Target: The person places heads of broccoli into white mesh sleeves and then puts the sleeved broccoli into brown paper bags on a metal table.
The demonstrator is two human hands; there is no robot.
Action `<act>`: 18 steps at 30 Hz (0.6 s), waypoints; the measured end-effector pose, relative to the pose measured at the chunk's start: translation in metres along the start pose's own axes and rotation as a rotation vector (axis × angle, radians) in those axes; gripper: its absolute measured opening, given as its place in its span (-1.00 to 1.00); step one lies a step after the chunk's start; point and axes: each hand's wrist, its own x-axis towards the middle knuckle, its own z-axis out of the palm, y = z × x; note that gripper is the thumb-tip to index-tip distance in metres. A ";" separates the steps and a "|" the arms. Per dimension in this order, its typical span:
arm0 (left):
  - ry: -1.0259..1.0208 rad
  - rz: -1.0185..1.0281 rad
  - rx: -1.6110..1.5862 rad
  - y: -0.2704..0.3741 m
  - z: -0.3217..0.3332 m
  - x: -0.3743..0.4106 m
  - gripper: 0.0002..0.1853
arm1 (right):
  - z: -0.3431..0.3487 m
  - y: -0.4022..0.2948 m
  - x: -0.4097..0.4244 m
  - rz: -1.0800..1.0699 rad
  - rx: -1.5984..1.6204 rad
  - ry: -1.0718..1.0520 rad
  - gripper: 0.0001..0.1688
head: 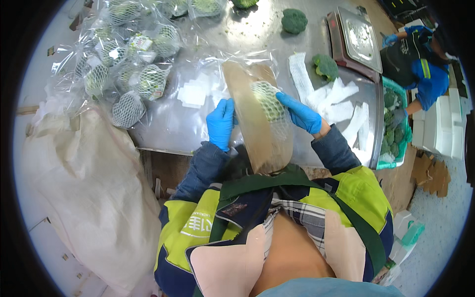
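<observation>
In front of me is a broccoli head in white foam netting (pixel 269 102), with clear plastic film around it. A long brown sheet (pixel 245 118) slants beside it down to my apron; its material is hard to tell. My left hand (pixel 220 124), in a blue glove, pinches a clear plastic bag (pixel 237 135) at the sheet's left edge. Also gloved in blue, my right hand (pixel 300 112) grips the netted broccoli from the right, its thumb hidden. White square sheets (pixel 193 92) lie left of my hands. Several white foam net sleeves (pixel 330 100) lie to the right.
Bagged, netted broccoli (pixel 126 55) heaps at the left of the metal table (pixel 167 130). Bare heads (pixel 294 21) lie farther back, near a scale (pixel 358 39). A teal crate (pixel 406 130) holds broccoli at right; a co-worker's gloved hand (pixel 399 116) reaches over it. A pale sack (pixel 89 185) stands left.
</observation>
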 end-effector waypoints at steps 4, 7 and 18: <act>0.150 0.182 -0.012 -0.002 0.007 0.036 -0.50 | 0.006 0.029 -0.010 -0.077 -0.090 0.012 -0.17; -0.023 -0.331 -0.383 -0.039 0.013 0.090 -0.35 | 0.021 0.044 -0.004 -0.167 -0.100 0.116 -0.28; 0.047 -0.303 -0.113 -0.067 0.069 0.037 -0.48 | 0.027 0.063 -0.046 -0.163 0.394 0.275 -0.37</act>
